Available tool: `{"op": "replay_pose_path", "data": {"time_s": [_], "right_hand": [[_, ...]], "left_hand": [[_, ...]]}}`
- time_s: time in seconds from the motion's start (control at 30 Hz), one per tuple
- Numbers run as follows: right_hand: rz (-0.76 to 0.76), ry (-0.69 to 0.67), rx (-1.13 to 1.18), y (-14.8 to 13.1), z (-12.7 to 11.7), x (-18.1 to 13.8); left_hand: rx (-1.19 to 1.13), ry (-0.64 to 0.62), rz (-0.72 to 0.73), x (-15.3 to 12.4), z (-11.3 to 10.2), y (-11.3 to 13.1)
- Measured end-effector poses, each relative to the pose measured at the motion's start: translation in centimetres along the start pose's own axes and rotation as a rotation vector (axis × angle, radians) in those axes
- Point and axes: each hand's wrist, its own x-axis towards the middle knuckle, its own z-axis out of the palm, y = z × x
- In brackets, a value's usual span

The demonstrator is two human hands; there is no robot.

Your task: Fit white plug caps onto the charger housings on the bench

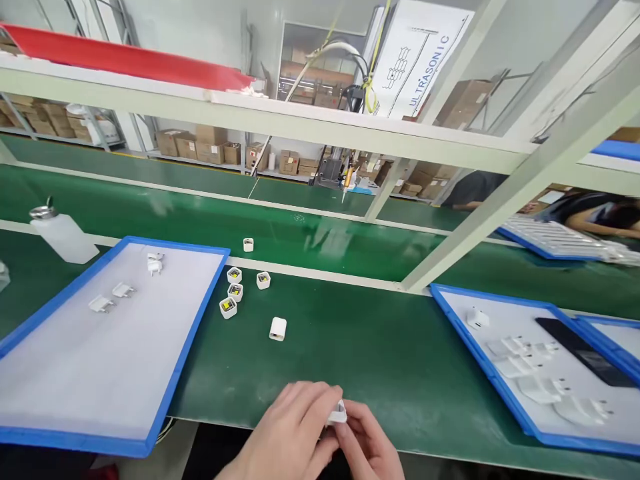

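Near the front edge of the green bench, a small white plastic charger housing (pixel 339 413) is held between both hands. My left hand (pixel 293 430) closes around it from the left, its fingers covering much of it. From the right, my right hand (pixel 367 440) pinches it with thumb and curled fingers. Beyond the hands a white charger housing (pixel 278 329) lies alone. Farther back stand several open housings (pixel 229 307) with yellow parts inside, and another housing (pixel 249 245) is on the green strip behind.
A blue-edged tray (pixel 187 360) at left carries a few white plug pieces (pixel 103 304). The right blue-edged tray (pixel 480 373) holds several plug pieces (pixel 543 388) and a dark phone-like slab (pixel 585 350). A white bottle (pixel 65 237) stands at back left; a slanted post (pixel 465 220) rises at right.
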Motion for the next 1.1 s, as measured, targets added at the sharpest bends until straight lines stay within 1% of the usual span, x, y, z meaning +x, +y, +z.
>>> {"op": "replay_pose_path", "data": {"time_s": [0.07, 0.13, 0.17, 0.23, 0.3, 0.37, 0.47, 0.53, 0.6, 0.73, 0.83, 0.93, 1.1], "right_hand": [[-0.025, -0.008, -0.016, 0.0, -1.1, 1.8], [-0.048, -0.045, -0.075, 0.0, -2.3, 4.0], [-0.058, -0.068, -0.125, -0.1, -2.8, 5.2], [-0.077, -0.111, -0.256, -0.5, -3.3, 7.6], [-0.111, -0.141, -0.384, -1.2, -3.3, 9.7], [-0.156, -0.162, -0.469, -1.9, -3.0, 11.3], [-0.226, -0.199, -0.527, -2.8, -2.7, 12.5], [-0.276, -0.232, -0.565, -3.1, -2.8, 12.7], [-0.331, -0.292, -0.628, -3.3, -2.9, 12.9], [-0.430, -0.432, -0.767, -3.8, -2.8, 13.4], [-0.493, -0.493, -0.807, -4.6, -2.4, 14.2], [-0.525, -0.527, -0.830, -5.5, -2.1, 15.0], [-0.507, -0.552, -0.911, -6.2, -2.0, 15.7]], "left_hand": [[0.089, -0.080, -0.061, 1.2, -2.1, -1.8], [0.188, -0.101, -0.191, 2.3, -3.4, -4.5], [0.233, -0.113, -0.249, 2.7, -3.7, -6.0], [0.284, -0.162, -0.321, 3.6, -3.6, -8.6], [0.270, -0.204, -0.355, 4.5, -2.8, -10.1], [0.190, -0.196, -0.413, 5.5, -1.9, -10.1], [0.027, -0.208, -0.507, 7.0, -1.0, -9.0], [-0.030, -0.242, -0.510, 7.8, -0.9, -8.6], [-0.040, -0.254, -0.489, 8.1, -0.8, -8.7], [-0.077, -0.230, -0.491, 7.5, -0.6, -9.6], [-0.129, -0.207, -0.504, 6.7, -0.6, -9.8], [-0.149, -0.196, -0.479, 6.2, -0.7, -9.5], [-0.111, -0.154, -0.442, 6.1, -0.1, -9.4]]}}
